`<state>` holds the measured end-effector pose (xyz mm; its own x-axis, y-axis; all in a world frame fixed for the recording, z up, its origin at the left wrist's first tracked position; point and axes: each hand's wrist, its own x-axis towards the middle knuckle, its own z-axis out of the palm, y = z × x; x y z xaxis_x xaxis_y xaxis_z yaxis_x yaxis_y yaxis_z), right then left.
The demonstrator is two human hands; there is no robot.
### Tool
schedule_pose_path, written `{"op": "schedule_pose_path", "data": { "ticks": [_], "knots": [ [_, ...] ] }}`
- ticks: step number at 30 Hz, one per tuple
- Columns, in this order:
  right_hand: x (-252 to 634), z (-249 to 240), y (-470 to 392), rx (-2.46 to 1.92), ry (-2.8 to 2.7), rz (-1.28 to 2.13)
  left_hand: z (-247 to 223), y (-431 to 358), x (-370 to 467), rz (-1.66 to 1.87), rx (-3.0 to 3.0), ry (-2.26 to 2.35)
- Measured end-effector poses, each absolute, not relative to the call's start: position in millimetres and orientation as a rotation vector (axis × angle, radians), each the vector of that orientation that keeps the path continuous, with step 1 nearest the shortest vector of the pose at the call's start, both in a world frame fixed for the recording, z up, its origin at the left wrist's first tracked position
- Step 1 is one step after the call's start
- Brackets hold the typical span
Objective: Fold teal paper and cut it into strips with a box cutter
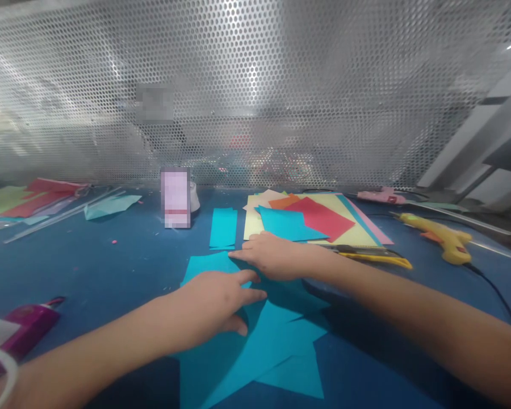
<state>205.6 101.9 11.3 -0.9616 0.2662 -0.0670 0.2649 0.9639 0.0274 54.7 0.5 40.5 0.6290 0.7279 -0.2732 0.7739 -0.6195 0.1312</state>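
Bright blue sheets of paper (238, 352) lie in a loose, overlapping pile in front of me. My left hand (217, 304) rests over the pile with its fingers spread and pointing right, holding nothing. At the far edge of these sheets, my right hand (275, 255) reaches in from the right. Its index finger stretches left onto the paper, and the other fingers are partly bent and partly hidden. Just beyond that fingertip is a small stack of blue paper strips (223, 228). A yellow utility knife (375, 258) lies beside my right forearm, partly covered by it.
Coloured paper sheets (340, 224) are stacked behind my right hand. To the right lie a yellow glue gun (445, 236) with its cord and a pink glue gun (383, 196). A blurred upright pack (176, 199) stands by the perforated metal panel (255, 102). A purple object (34, 324) is at left.
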Motion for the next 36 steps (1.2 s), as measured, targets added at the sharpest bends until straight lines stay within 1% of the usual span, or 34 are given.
{"op": "schedule_pose_path", "data": {
  "ticks": [4, 9, 12, 20, 23, 25, 27, 30, 33, 36],
  "knots": [
    [205, 8, 102, 0.442, 3.050, 0.013, 36, 4, 50, -0.257, 2.623, 1.186],
    [209, 5, 99, 0.538, 3.054, 0.001, 28, 17, 39, 0.084, 2.632, 0.952],
    [226, 5, 92, 0.585, 3.053, -0.010, 23, 22, 37, 0.157, 2.589, 0.864],
    [299, 6, 73, 0.735, 3.140, -0.070, 2, 24, 50, 0.301, 2.557, 1.027],
    [310, 17, 71, 0.735, 3.116, -0.244, -2, 24, 51, 0.378, 2.517, 1.051],
    [312, 27, 72, 0.785, 3.048, -0.415, -5, 25, 51, 0.464, 2.397, 1.109],
    [313, 36, 75, 0.851, 2.976, -0.675, -5, 28, 49, 0.577, 2.221, 1.181],
    [319, 42, 84, 0.897, 2.851, -1.310, 1, 32, 49, 0.813, 1.906, 1.173],
    [321, 32, 95, 0.814, 2.760, -2.003, 6, 35, 52, 1.007, 1.454, 1.056],
    [312, 12, 99, 0.851, 2.719, -2.429, 0, 33, 58, 0.999, 1.028, 0.906]
  ]
}}
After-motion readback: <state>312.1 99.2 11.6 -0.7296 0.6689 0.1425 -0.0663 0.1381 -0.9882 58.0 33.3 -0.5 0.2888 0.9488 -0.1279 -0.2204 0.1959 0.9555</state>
